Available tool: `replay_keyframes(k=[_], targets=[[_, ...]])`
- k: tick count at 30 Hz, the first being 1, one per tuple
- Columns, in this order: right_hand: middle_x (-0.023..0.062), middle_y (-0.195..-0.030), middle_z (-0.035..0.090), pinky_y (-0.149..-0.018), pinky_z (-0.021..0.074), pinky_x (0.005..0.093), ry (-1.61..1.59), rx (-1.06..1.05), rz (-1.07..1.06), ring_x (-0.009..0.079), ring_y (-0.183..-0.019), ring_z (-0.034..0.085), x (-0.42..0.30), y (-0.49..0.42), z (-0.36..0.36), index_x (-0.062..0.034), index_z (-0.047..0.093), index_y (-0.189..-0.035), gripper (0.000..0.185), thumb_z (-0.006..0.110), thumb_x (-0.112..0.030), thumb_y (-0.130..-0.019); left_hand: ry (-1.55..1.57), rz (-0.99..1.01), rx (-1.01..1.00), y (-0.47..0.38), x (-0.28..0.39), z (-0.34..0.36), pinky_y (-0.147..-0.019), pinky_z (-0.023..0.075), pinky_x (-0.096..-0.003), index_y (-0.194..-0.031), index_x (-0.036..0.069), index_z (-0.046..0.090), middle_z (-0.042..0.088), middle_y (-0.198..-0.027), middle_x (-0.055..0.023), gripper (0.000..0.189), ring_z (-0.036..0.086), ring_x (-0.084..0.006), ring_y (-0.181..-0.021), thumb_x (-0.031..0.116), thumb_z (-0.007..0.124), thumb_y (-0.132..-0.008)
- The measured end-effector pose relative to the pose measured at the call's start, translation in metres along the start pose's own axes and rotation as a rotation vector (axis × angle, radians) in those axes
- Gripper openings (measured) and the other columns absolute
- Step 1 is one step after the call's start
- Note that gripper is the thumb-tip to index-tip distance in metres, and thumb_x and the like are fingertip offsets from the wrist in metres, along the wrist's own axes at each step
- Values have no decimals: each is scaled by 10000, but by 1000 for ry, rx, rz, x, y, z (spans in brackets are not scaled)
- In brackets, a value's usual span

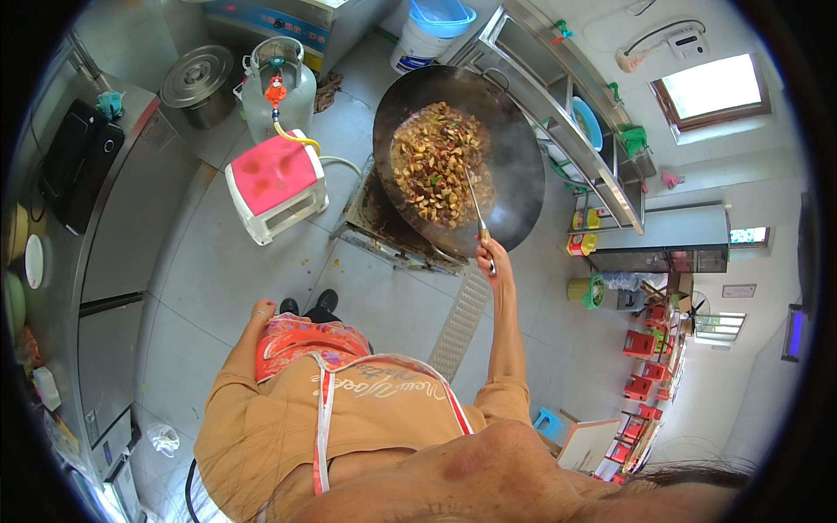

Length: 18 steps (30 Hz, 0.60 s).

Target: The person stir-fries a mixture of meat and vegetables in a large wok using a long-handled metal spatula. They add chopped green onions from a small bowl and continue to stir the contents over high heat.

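Note:
My right hand [495,261] grips the handle of a long metal cooking utensil [476,199], whose working end is buried in food, so I cannot tell a spatula from a ladle. Chopped brown pieces with bits of red and green make up the food [438,170]. It fills the left and middle part of a large black wok [516,144], and steam hangs over the wok's right side. Beneath the wok stands a metal gas stove [373,219]. My left hand [265,308] hangs by my hip beside the red flowered apron [314,337], its fingers curled and partly hidden.
Left of the stove is a pink-topped white plastic stool [274,173]. Behind it stand a gas cylinder [294,91] with a yellow hose and a lidded steel pot [196,85]. A steel sink unit [556,124] lines the right side. A metal floor grating [461,320] runs beside me.

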State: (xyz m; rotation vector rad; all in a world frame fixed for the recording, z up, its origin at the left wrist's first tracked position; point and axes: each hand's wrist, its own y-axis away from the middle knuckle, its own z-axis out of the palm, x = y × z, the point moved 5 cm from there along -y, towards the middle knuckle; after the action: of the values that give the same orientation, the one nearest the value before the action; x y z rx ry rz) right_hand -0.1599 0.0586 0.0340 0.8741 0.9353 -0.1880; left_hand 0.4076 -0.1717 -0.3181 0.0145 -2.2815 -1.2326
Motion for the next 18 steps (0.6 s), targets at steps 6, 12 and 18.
replay_keyframes(k=[6, 12, 18], targets=[[-3, -642, 467, -357, 265, 186, 265, 135, -106, 47, -429, 401, -9, 78, -4, -17, 515, -1073, 259, 566, -140, -850, -33, 48, -54, -1, 32, 6, -527, 479, -283, -918, 37, 648, 630, -725, -63, 173, 573, -143, -580, 91, 563, -778], [-1, -663, 468, -368, 283, 198, 515, 288, -167, 47, -442, 393, -35, 154, -26, 18, 485, -1187, 411, 589, -94, -806, -45, 70, -54, -2, 49, 17, -700, 499, -326, -888, 103, 690, 678, -823, -108, 204, 642, -215, -712, 215, 586, -753], [-18, -633, 456, -364, 310, 202, 639, 406, -276, 51, -432, 410, -53, 110, -59, 11, 504, -1168, 386, 582, -113, -810, -7, 55, -43, 5, 48, 11, -659, 501, -319, -875, 95, 687, 676, -775, -102, 188, 636, -198, -667, 192, 588, -748]])
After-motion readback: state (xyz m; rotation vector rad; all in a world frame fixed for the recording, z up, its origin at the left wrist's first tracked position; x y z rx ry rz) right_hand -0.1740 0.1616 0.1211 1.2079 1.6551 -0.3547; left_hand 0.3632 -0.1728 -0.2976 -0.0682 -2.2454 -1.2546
